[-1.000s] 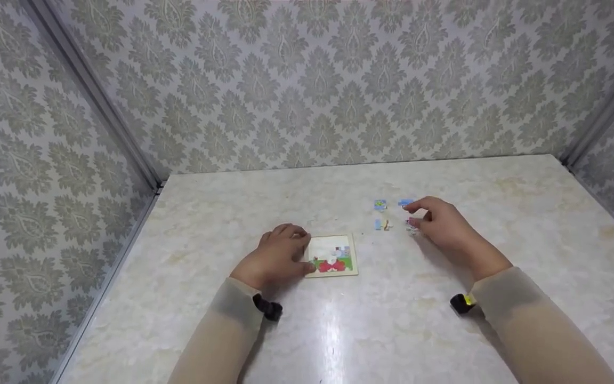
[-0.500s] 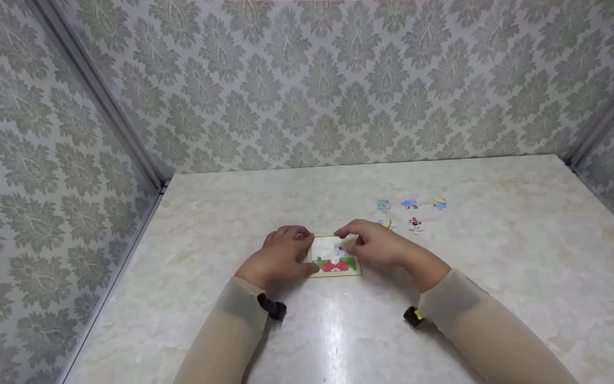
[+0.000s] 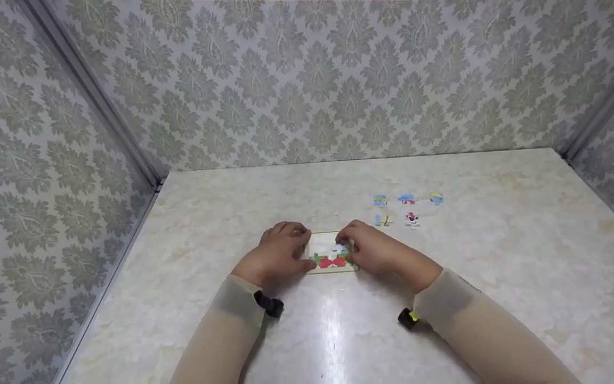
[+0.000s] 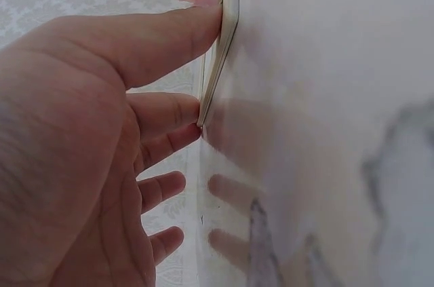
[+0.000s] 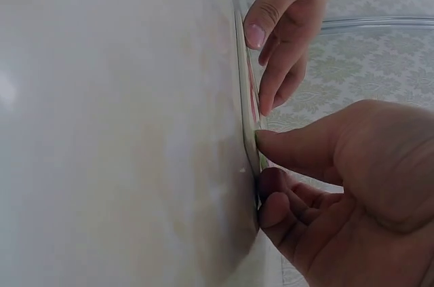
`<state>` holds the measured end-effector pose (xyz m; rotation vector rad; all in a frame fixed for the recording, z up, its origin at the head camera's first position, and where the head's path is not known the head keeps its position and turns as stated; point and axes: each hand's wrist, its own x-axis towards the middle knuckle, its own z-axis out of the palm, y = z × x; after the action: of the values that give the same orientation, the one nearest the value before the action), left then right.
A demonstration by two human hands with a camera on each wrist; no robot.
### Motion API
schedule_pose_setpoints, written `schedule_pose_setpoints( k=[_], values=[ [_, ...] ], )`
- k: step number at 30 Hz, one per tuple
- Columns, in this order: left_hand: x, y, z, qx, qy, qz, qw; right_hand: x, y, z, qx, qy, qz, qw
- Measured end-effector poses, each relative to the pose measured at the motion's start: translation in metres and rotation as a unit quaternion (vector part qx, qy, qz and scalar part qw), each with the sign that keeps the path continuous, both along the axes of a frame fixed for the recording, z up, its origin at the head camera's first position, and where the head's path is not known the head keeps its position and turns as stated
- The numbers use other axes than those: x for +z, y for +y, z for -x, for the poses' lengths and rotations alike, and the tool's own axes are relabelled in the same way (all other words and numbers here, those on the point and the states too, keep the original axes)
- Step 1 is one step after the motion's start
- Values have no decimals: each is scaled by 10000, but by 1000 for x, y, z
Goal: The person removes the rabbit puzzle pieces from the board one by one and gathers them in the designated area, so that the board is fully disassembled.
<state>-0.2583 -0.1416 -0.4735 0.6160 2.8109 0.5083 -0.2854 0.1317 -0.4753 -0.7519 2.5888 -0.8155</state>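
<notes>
A small wooden jigsaw tray lies on the table between the two hands. Its lower part holds joined pieces with red and green print, and pale blue-grey ones sit above at the right. My left hand holds the left side, thumb near the lower corner and fingertips at the upper one. The thumb lies along the rim in the left wrist view. My right hand grips the right side, its thumb and curled fingertips on the edge, covering part of the pieces there. The right thumb touches the edge in the right wrist view.
Several loose jigsaw pieces lie behind and right of the tray: a blue-green one, a blue-red one, a blue-yellow one, a blue-beige one and a red-white one. A patterned wall borders the table.
My right hand has moved left from the loose pieces to the tray's right side, uncovering the pieces there. Its thumb has shifted lower on the tray. My left hand stays at the left edge.
</notes>
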Motion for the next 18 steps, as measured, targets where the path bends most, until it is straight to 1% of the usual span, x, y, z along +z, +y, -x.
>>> schedule_pose_setpoints(
  k=[5,10,15,18],
  values=[
    [-2,-1,1,-1,-41,-32,10000,-1,-2,2,-15,-42,248,9997],
    [-2,0,1,18,-152,-40,9999,-1,0,3,-8,7,221,9998],
    [-1,0,2,48,-61,-47,10000,1,3,4,115,0,288,9995],
    [-1,0,3,67,-81,-51,9999,3,9,4,157,-28,391,9991]
  ],
)
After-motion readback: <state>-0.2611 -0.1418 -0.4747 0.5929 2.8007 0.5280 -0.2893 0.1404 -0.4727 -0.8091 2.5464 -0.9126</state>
